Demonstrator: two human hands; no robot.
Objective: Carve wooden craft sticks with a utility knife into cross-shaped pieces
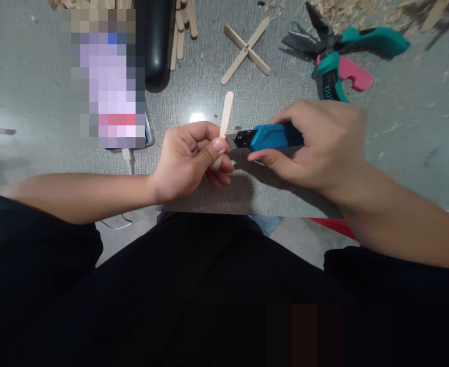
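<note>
Between the thumb and fingers of my left hand [191,160] is a wooden craft stick [227,112], tilted slightly and sticking out above and below the grip. My right hand [323,145] is wrapped round a blue box cutter [273,136]. Its blade points left and meets the edge of the stick, just beside my left thumb. Beyond the hands, two craft sticks joined into a cross [247,49] lie on the grey table [193,199].
Teal-handled pliers [325,48] lie splayed at the upper right, with a pink piece [356,72] against them. Wood shavings [356,15] are scattered behind. A black case [157,46], loose craft sticks [180,35] and a blurred-out phone [150,127] on a cable [128,155] sit at the upper left.
</note>
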